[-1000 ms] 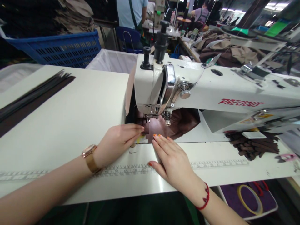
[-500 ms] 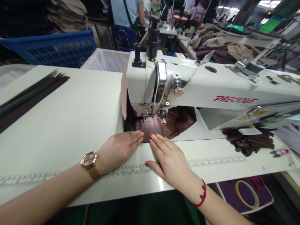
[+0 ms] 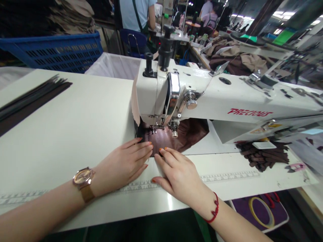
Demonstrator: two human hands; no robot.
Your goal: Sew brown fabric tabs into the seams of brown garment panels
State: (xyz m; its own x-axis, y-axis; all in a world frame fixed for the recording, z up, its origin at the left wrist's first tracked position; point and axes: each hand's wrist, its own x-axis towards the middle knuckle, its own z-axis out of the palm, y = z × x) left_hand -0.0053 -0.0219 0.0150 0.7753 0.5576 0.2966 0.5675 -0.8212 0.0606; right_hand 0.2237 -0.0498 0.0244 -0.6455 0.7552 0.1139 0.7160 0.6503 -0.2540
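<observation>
A dark brown piece of fabric (image 3: 185, 136) lies under the needle and presser foot (image 3: 157, 128) of a white sewing machine (image 3: 212, 97). My left hand (image 3: 123, 164), with a watch at the wrist, rests flat, its fingertips on the fabric's near left edge. My right hand (image 3: 179, 169), with a red bracelet, lies to the right of the seam line, its fingers stretched out and fingertips on the fabric's near edge. Both hands are open and press from above. A light beige strip (image 3: 135, 109) hangs at the machine head's left side.
Dark strips (image 3: 32, 101) lie on the table's left. A heap of brown strips (image 3: 264, 154) and pink-handled snips (image 3: 296, 167) lie at right. A measuring tape (image 3: 227, 178) runs along the front. Behind are a blue basket (image 3: 63, 50) and a seated person (image 3: 137, 15).
My left hand has shifted slightly left and its fingers have spread. My right hand has moved slightly left and down. The view has tilted a little.
</observation>
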